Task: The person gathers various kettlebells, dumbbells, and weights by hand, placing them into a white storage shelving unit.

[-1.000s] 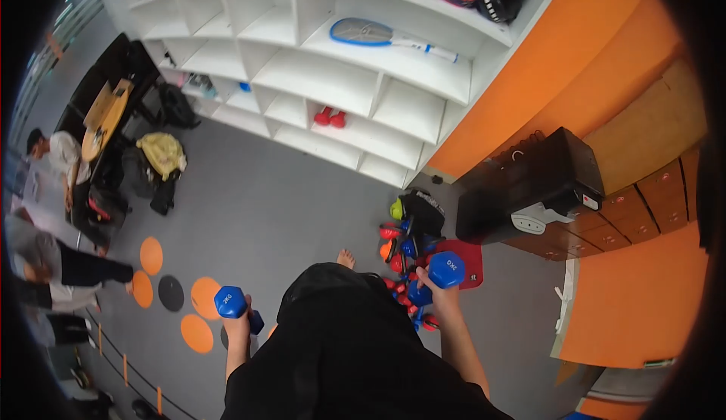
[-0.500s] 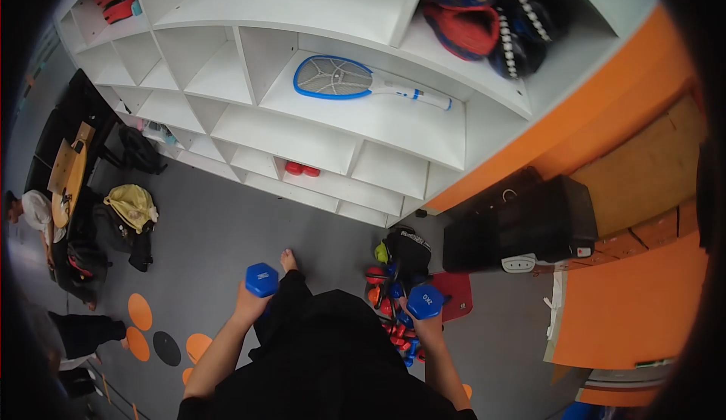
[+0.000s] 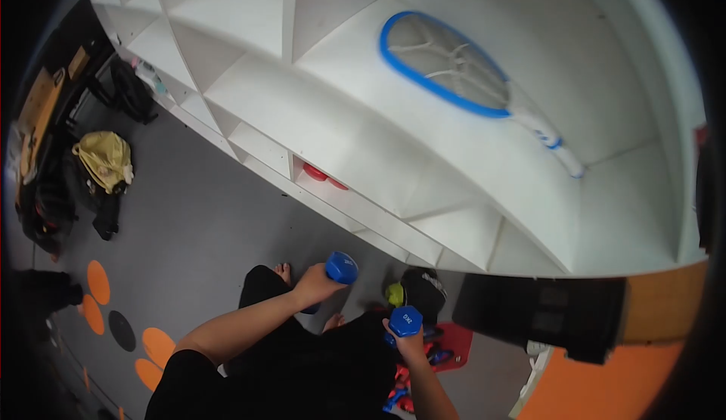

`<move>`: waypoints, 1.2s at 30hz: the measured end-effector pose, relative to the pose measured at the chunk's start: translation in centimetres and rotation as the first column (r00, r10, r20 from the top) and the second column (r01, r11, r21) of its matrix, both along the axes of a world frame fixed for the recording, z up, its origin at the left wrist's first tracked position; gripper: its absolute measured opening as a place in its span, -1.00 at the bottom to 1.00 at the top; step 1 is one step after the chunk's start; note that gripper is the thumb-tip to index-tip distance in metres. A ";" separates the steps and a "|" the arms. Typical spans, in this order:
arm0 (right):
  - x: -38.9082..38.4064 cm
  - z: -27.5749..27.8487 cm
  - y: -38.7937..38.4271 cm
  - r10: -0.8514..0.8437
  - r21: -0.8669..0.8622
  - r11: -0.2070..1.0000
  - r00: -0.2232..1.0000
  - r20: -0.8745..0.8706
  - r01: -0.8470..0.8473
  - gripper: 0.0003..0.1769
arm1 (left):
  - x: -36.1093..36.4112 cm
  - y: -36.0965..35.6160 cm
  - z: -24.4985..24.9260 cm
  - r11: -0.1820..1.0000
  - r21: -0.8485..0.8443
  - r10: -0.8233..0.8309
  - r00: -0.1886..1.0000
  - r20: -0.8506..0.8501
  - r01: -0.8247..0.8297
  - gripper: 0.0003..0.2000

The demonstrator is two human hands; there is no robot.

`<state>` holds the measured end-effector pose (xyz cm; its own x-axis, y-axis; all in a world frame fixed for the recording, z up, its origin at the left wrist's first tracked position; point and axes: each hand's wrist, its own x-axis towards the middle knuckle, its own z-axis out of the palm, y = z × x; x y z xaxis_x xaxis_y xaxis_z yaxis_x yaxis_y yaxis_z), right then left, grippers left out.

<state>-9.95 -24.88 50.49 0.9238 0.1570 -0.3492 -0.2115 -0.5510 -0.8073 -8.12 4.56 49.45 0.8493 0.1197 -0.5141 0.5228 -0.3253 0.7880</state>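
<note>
My left hand (image 3: 315,287) is closed around the handle of a blue dumbbell (image 3: 342,268); one hexagonal end faces up and the other shows below the hand. A second blue dumbbell (image 3: 406,320), marked 2KG, is gripped in my right hand (image 3: 409,344), with its end turned up toward me. The two dumbbells are apart, held in front of my body above the floor. Below my right hand, several red and blue dumbbells (image 3: 401,397) lie in a pile, partly covered by my arm and clothing.
White shelving (image 3: 340,216) stands close in front, holding a blue-rimmed electric swatter (image 3: 454,65) and red items (image 3: 325,176) lower down. A black bag (image 3: 423,293), a black cabinet (image 3: 537,310) and a red mat (image 3: 456,344) are at right. A yellow bag (image 3: 104,159) sits left.
The shelving and swatter now appear much nearer. My left hand with its dumbbell has moved right, closer to my right hand. Both hands still hold their dumbbells.
</note>
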 end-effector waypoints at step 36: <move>30.6 -60.8 0.2 -0.371 0.315 0.700 0.703 -0.606 0.641 -0.83 | -3.0 -5.9 -31.3 0.971 -0.143 0.174 0.977 -0.123 -0.191 -0.65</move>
<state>20.65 -24.67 -10.33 0.6426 -0.0199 -0.7659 -0.7505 0.1849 -0.6345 -11.14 -1.29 18.15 0.7581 0.1801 -0.6268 0.6478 -0.0968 0.7556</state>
